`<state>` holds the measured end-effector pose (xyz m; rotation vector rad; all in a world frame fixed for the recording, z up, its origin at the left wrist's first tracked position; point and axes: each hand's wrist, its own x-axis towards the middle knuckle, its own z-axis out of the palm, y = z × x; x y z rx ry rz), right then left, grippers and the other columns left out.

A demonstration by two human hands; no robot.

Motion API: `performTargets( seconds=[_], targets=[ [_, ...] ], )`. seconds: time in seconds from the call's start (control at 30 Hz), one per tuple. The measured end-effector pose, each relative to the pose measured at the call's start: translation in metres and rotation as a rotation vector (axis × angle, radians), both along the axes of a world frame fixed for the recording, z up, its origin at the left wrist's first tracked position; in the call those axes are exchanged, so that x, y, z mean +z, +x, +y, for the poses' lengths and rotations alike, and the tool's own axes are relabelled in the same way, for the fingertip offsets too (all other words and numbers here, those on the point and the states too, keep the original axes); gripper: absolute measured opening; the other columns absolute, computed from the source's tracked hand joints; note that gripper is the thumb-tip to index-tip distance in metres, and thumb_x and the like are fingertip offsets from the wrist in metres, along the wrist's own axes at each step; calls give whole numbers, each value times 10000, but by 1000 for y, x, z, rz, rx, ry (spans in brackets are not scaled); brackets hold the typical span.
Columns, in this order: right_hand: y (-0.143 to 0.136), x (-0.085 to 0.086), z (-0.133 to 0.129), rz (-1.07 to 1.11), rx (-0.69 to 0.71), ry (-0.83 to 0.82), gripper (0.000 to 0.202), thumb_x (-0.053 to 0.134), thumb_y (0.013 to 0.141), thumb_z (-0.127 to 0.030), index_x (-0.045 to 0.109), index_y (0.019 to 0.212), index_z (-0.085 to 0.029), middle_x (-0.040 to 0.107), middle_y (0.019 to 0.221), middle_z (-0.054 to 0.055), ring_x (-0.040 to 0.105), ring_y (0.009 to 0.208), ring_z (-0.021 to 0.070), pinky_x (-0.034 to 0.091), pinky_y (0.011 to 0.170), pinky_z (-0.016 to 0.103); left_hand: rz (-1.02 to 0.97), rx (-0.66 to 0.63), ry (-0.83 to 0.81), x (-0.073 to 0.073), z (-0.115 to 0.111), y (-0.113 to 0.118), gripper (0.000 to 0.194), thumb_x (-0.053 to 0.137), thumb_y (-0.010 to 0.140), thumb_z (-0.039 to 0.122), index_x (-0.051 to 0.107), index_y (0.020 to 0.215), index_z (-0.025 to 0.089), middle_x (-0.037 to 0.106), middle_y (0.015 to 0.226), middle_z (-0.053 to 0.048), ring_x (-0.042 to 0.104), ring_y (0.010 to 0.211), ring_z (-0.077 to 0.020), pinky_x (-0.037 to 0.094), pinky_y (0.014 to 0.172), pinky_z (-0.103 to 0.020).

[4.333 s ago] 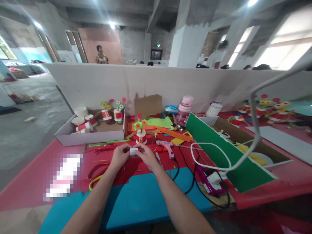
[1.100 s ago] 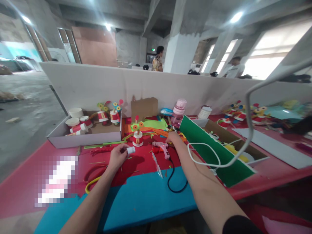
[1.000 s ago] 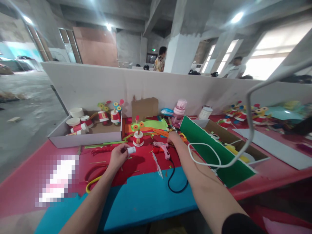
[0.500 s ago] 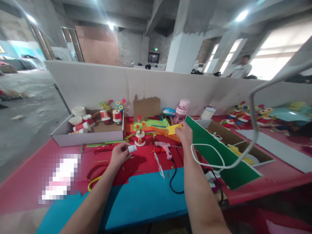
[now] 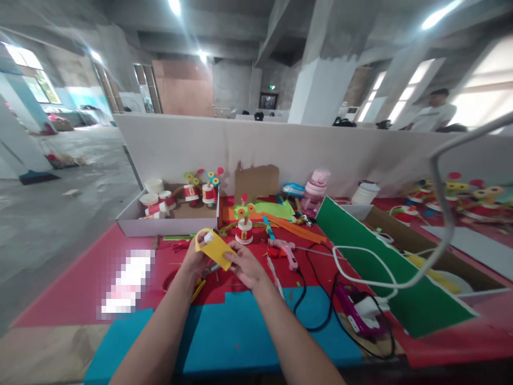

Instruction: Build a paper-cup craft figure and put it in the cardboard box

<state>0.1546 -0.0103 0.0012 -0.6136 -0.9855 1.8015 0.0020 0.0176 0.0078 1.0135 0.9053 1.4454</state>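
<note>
My left hand (image 5: 193,258) is closed around a small white roll (image 5: 208,237), and one end of a yellow paper strip (image 5: 217,251) curves beside the roll. The strip's other end is pinched in my right hand (image 5: 247,266), close to the left one. Just behind them a red-and-white paper-cup figure (image 5: 244,232) with round orange eyes stands upright. Yellow-handled scissors (image 5: 198,289) lie below my left hand, partly covered by it. To the right of my right hand are a pen (image 5: 275,275) and a pink glue gun (image 5: 289,253).
A shallow box (image 5: 168,228) at the left holds paper cups and similar figures. Blue sheet material (image 5: 232,331) spans the front edge. At the right stand a green-sided box (image 5: 372,262), a purple power strip (image 5: 355,310) and looped white cable. Orange strips (image 5: 296,227) lie behind the glue gun.
My right hand has come back leftward from the orange strips, bringing the yellow paper to my left hand. The paper now touches or overlaps the white roll. The view has shifted slightly left.
</note>
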Motion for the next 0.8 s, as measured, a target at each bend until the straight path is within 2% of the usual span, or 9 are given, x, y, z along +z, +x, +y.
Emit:
performTargets(
  seconds=[0.07,0.13,0.23,0.33,0.47,0.53,0.63,0.73,0.8],
  targets=[
    [-5,-8,2,-9,-22,-2,345,825,598,-305,555,791,-213,619,732,-41,558,602,102,380,474,178,-118,51,-16,0,2,-4,326,775,545,299,596,788,175,617,651,27,551,542,-96,435,518,-207],
    [-3,-15,3,-20,-46,11,361,820,603,-308,568,846,-221,636,784,-38,563,606,109,405,480,192,-178,65,-11,1,3,-6,330,788,539,260,605,798,171,637,670,22,556,544,-92,430,518,-201],
    [5,-21,4,-60,-65,30,402,807,614,-326,593,940,-229,659,886,-14,595,649,139,479,544,251,-171,99,69,6,3,-9,286,776,587,272,603,789,169,611,608,28,527,499,-84,414,499,-204],
    [9,-23,6,-85,-193,76,363,762,667,-396,620,951,-218,671,871,2,614,692,158,498,629,284,-199,141,182,13,1,-13,273,773,623,302,600,797,182,596,598,29,524,504,-90,410,498,-211],
    [8,-26,11,-187,-348,200,296,684,745,-444,642,908,-200,667,797,0,613,721,161,483,703,281,-195,25,323,20,-4,-18,228,777,649,291,587,717,184,591,613,20,524,523,-95,413,510,-220],
    [9,-28,14,-271,-401,236,279,653,764,-461,638,842,-193,650,739,-7,594,688,156,469,671,268,-94,-65,305,20,-6,-16,207,782,642,256,612,734,182,605,620,14,531,521,-99,415,508,-217],
    [12,-32,17,-365,-464,248,307,622,769,-499,630,777,-192,632,692,-10,576,673,163,445,618,256,188,-125,223,15,-7,-7,175,770,629,200,648,750,165,631,636,3,554,550,-106,427,529,-207],
    [14,-33,18,-354,-418,213,333,628,751,-525,640,749,-192,633,680,-8,587,698,177,449,619,262,465,-120,200,6,-5,3,87,702,637,148,647,705,148,630,637,5,549,578,-106,422,555,-201],
    [14,-32,17,-284,-349,155,334,645,734,-529,647,759,-196,640,680,-9,602,703,184,464,634,276,569,-95,206,0,-3,8,67,642,636,125,636,699,148,615,625,16,529,574,-102,403,550,-196]
  ],
)
